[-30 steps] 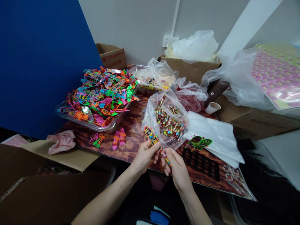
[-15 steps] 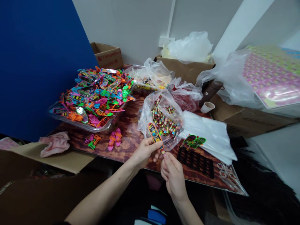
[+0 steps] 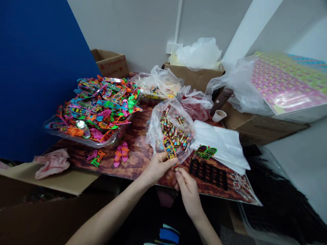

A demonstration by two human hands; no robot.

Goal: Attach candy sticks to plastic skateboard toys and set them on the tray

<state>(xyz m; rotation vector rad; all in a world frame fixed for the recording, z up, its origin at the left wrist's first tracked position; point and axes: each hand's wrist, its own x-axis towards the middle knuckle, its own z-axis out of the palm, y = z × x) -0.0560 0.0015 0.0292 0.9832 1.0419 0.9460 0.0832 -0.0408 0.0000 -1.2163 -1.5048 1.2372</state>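
My left hand [image 3: 159,168] is closed on a toy skateboard [image 3: 169,147] with an orange rim and a dark, printed yellow-and-blue deck, tilted with its far end up. My right hand [image 3: 187,190] is closed in a pinch at the skateboard's lower end, where a small yellowish bit shows between the fingertips; what it grips is too small to name. Just beyond the hands lies an open clear plastic bag [image 3: 154,127] full of small colourful tubes [image 3: 176,132]. A pair of pink toy sandals [image 3: 121,154] and several small plastic pieces [image 3: 96,158] lie to the left.
A clear tub [image 3: 112,139] heaped with toy skateboards and sandals stands at left. On the right are white plastic bags [image 3: 217,137], green toy glasses [image 3: 205,152], a black grid tray [image 3: 208,174], a paper cup [image 3: 219,116] and a brown bottle [image 3: 221,100]. A pink cloth [image 3: 52,162] hangs over a carton flap.
My view has turned slightly right, so the table's things sit further left. Both hands keep their grip at the toy skateboard, with only slight finger movement at its lower end.
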